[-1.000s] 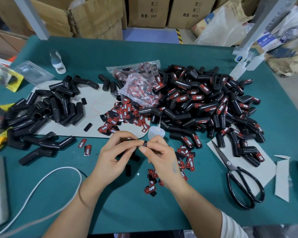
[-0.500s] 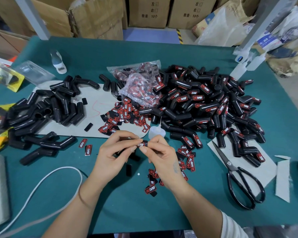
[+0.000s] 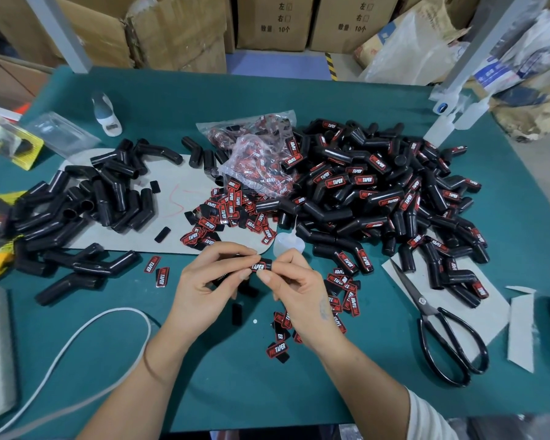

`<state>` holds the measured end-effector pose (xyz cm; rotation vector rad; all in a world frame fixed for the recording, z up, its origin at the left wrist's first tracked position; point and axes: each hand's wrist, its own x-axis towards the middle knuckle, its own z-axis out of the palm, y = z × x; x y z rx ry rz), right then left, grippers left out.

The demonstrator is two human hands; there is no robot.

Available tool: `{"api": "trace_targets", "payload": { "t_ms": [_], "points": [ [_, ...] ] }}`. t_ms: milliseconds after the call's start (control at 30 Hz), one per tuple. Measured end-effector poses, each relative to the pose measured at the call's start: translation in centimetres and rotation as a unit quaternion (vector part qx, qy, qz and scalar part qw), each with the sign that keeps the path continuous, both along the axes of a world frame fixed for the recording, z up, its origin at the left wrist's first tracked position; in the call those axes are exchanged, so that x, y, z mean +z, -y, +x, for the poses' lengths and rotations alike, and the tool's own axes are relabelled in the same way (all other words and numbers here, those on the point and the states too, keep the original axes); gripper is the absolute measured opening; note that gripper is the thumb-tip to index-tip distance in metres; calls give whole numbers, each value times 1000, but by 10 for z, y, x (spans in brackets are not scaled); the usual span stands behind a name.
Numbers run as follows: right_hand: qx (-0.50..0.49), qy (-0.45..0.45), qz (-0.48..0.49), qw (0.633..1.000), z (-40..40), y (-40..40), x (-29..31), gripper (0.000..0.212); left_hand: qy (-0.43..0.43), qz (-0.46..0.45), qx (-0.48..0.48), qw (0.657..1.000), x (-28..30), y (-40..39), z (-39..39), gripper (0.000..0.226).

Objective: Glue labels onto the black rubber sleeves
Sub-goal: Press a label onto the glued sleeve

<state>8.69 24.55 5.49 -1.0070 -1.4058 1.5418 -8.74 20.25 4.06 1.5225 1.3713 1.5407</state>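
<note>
My left hand (image 3: 210, 287) and my right hand (image 3: 296, 287) meet at the table's middle front, both pinching one black rubber sleeve (image 3: 262, 266) with a red-and-white TAPER label on its upper face. Most of that sleeve is hidden by my fingers. A heap of labelled sleeves (image 3: 378, 198) fills the right half of the table. Plain unlabelled sleeves (image 3: 86, 204) lie in a pile at the left. Loose labels (image 3: 223, 217) are scattered in the middle, and more labels (image 3: 343, 300) lie under my right wrist. A small translucent glue bottle (image 3: 288, 244) stands just beyond my right hand.
Black scissors (image 3: 438, 325) lie on grey card at the right. A plastic bag of labels (image 3: 258, 157) sits behind the loose ones. A white bottle (image 3: 105, 114) stands at the back left. A white cord (image 3: 86, 331) loops at the front left. Cardboard boxes (image 3: 178, 30) line the far side.
The sleeve has turned slightly between my fingertips, so the label's lettering now shows on top. Both hands stay in the same spot.
</note>
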Motion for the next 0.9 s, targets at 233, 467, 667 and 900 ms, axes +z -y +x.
{"api": "trace_targets", "payload": {
  "t_ms": [233, 467, 667, 900],
  "points": [
    [5, -7, 2, 1000, 1, 0, 0, 8, 0, 3, -1, 1000, 0, 0, -1, 25],
    [8, -4, 1, 1000, 1, 1, 2, 10, 2, 4, -3, 1000, 0, 0, 0, 22],
    [18, -16, -35, 999, 0, 1, 1, 20, 31, -5, 51, 998, 0, 4, 5, 42],
    [11, -21, -52, 998, -3, 2, 6, 23, -14, 28, 48, 998, -1, 4, 8, 48]
  ]
}}
